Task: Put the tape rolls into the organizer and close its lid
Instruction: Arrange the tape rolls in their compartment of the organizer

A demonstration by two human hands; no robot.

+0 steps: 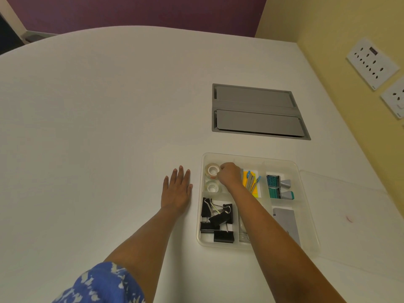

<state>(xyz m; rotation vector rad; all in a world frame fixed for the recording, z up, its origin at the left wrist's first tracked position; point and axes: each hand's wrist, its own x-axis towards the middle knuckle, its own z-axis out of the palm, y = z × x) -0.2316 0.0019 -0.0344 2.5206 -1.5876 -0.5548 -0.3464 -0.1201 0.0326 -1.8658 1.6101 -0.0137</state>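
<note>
A clear plastic organizer [306,171] lies on the white table at the lower right, its transparent lid [358,206] folded open flat to the right. In its far-left compartment sit two clear tape rolls, one farther [212,170] and one nearer [211,187]. My right hand [229,174] is over that compartment, fingers curled against the right edge of the farther roll. My left hand [176,189] rests flat on the table just left of the organizer, fingers spread, holding nothing.
Black binder clips [216,219], yellow sticky notes with page markers [251,182], two teal stamps [277,188] and a grey card [286,224] fill other compartments. A grey cable hatch [258,112] is set into the table behind. Wall sockets [371,62] are on the yellow wall.
</note>
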